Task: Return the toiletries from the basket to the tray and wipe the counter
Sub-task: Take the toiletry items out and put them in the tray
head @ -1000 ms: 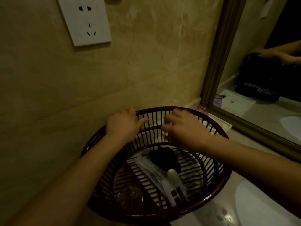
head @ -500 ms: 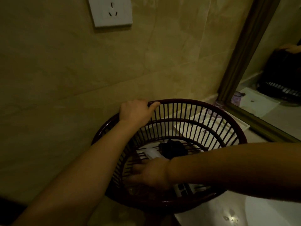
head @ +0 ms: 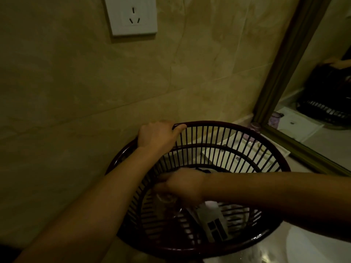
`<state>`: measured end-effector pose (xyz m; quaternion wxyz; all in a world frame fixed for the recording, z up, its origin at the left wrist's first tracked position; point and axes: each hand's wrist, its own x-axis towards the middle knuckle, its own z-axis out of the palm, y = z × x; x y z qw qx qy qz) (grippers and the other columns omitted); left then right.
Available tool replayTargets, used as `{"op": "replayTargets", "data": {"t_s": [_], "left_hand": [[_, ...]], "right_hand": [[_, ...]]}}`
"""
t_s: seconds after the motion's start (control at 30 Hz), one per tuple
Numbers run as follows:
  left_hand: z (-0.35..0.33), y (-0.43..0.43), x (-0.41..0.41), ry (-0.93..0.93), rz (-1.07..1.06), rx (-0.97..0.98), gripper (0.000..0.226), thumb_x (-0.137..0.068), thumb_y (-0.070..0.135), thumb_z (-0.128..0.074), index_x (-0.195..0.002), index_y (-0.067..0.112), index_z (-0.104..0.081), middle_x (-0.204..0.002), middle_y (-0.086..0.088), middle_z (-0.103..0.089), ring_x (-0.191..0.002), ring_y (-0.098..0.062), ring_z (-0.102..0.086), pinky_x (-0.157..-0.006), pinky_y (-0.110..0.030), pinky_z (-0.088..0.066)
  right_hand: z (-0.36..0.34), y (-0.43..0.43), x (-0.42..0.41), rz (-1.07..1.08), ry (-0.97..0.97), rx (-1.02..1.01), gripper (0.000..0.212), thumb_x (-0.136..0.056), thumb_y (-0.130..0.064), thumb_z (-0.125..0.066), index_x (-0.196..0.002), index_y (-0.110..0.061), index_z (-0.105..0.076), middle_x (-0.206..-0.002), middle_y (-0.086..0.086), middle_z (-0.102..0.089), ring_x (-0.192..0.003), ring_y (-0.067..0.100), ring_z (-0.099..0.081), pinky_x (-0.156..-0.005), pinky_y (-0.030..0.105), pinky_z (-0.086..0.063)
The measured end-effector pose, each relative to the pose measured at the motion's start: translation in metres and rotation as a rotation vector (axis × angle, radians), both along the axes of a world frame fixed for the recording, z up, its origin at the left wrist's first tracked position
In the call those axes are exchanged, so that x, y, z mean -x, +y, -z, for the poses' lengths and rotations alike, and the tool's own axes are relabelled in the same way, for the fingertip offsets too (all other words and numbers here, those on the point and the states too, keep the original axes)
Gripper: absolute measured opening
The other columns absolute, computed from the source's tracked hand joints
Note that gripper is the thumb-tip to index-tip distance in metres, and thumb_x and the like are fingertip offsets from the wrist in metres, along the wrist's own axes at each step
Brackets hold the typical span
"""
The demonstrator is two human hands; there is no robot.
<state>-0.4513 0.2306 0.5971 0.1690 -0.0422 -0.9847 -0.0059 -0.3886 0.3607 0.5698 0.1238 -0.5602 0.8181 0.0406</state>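
Note:
A dark red slatted basket [head: 237, 124] stands on the counter against the wall. My left hand [head: 157, 136] grips its far left rim. My right hand [head: 183, 185] reaches down inside it, fingers curled over the rim of a clear glass [head: 168, 199] on the basket floor. Beside the glass lies a white packet with black marks [head: 214, 222]. A black item [head: 204, 169] is mostly hidden behind my right wrist. The white tray [head: 220, 154] shows through the slats behind the basket.
A gold-framed mirror [head: 281, 59] stands at right, with a purple cup [head: 254, 128] at its foot. A wall socket [head: 131, 15] is above. The wet pale counter [head: 266, 251] and a sink basin [head: 315, 249] lie at lower right.
My right hand went from the basket's far rim down into the basket and now closes on the clear glass. My left hand stayed on the rim.

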Motion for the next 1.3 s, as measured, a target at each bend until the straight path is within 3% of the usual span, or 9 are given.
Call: {"op": "replayTargets", "data": {"t_s": [0.1, 0.23, 0.43, 0.6, 0.67, 0.77, 0.9, 1.13, 1.3], "left_hand": [[0.001, -0.001, 0.0, 0.03, -0.011, 0.012, 0.069, -0.091, 0.07, -0.011, -0.102, 0.023, -0.06, -0.088, -0.006, -0.067, -0.078, -0.03, -0.063, -0.061, -0.035, -0.035], [0.002, 0.002, 0.0, 0.048, -0.003, -0.012, 0.066, -0.09, 0.07, -0.01, -0.092, 0.022, -0.056, -0.071, -0.001, -0.057, -0.061, -0.024, -0.051, -0.054, -0.032, -0.03], [0.008, -0.001, 0.001, 0.103, 0.01, -0.011, 0.071, -0.088, 0.071, -0.007, -0.095, 0.025, -0.059, -0.075, -0.002, -0.065, -0.063, -0.025, -0.06, -0.057, -0.031, -0.047], [0.012, -0.002, 0.004, 0.117, 0.001, -0.007, 0.068, -0.088, 0.072, -0.006, -0.096, 0.025, -0.055, -0.074, -0.003, -0.065, -0.063, -0.027, -0.06, -0.053, -0.03, -0.041], [0.013, -0.003, 0.004, 0.125, 0.01, -0.011, 0.068, -0.089, 0.072, -0.007, -0.102, 0.028, -0.056, -0.078, -0.004, -0.068, -0.067, -0.028, -0.063, -0.058, -0.032, -0.048], [0.014, -0.005, 0.003, 0.146, 0.007, -0.004, 0.068, -0.089, 0.072, -0.009, -0.103, 0.027, -0.059, -0.077, -0.004, -0.068, -0.064, -0.028, -0.062, -0.053, -0.029, -0.044], [0.012, -0.004, 0.001, 0.148, 0.013, -0.013, 0.066, -0.09, 0.07, -0.014, -0.096, 0.024, -0.06, -0.074, -0.005, -0.066, -0.063, -0.028, -0.061, -0.052, -0.029, -0.045], [0.015, 0.001, 0.004, 0.152, -0.047, 0.004, 0.067, -0.088, 0.073, -0.015, -0.097, 0.026, -0.063, -0.071, -0.006, -0.065, -0.064, -0.03, -0.062, -0.052, -0.028, -0.04], [0.018, 0.002, 0.009, 0.167, -0.073, -0.003, 0.068, -0.086, 0.075, -0.013, -0.096, 0.031, -0.064, -0.071, -0.006, -0.064, -0.066, -0.032, -0.062, -0.052, -0.027, -0.034]], "right_hand": [[-0.047, 0.04, -0.002, 0.222, -0.018, 0.184, 0.072, -0.074, -0.042, -0.078, -0.138, -0.031, -0.046, -0.126, -0.002, -0.055, -0.104, 0.021, -0.06, -0.075, 0.032, -0.05], [-0.094, 0.097, -0.011, 0.491, -0.065, 0.44, 0.068, -0.069, -0.052, -0.078, -0.13, -0.044, -0.049, -0.118, -0.017, -0.056, -0.101, 0.003, -0.057, -0.082, 0.029, -0.054], [-0.128, 0.147, -0.012, 0.673, -0.083, 0.717, 0.068, -0.067, -0.052, -0.076, -0.129, -0.04, -0.052, -0.12, -0.014, -0.059, -0.105, 0.004, -0.061, -0.086, 0.031, -0.058], [-0.144, 0.198, 0.035, 0.949, 0.035, 0.897, 0.069, -0.067, -0.045, -0.08, -0.129, -0.043, -0.049, -0.117, -0.015, -0.058, -0.097, -0.004, -0.058, -0.074, 0.017, -0.05], [-0.134, 0.221, 0.064, 1.082, 0.057, 0.867, 0.068, -0.07, -0.04, -0.082, -0.131, -0.037, -0.05, -0.115, -0.011, -0.057, -0.094, -0.001, -0.057, -0.072, 0.02, -0.049], [-0.096, 0.253, 0.106, 1.239, 0.091, 0.605, 0.072, -0.073, -0.036, -0.082, -0.136, -0.024, -0.049, -0.124, 0.003, -0.06, -0.103, 0.016, -0.057, -0.081, 0.033, -0.049], [-0.033, 0.287, 0.146, 1.418, -0.023, 0.416, 0.076, -0.073, -0.033, -0.083, -0.134, -0.01, -0.045, -0.122, 0.013, -0.061, -0.106, 0.029, -0.06, -0.078, 0.032, -0.046], [0.03, 0.331, 0.193, 1.441, 0.049, 0.225, 0.081, -0.072, -0.033, -0.084, -0.134, -0.006, -0.04, -0.117, 0.015, -0.062, -0.105, 0.033, -0.061, -0.072, 0.032, -0.043], [0.061, 0.346, 0.212, 1.425, 0.084, 0.176, 0.066, -0.073, -0.034, -0.082, -0.125, -0.007, -0.05, -0.112, 0.013, -0.063, -0.099, 0.03, -0.062, -0.07, 0.033, -0.045]]}}
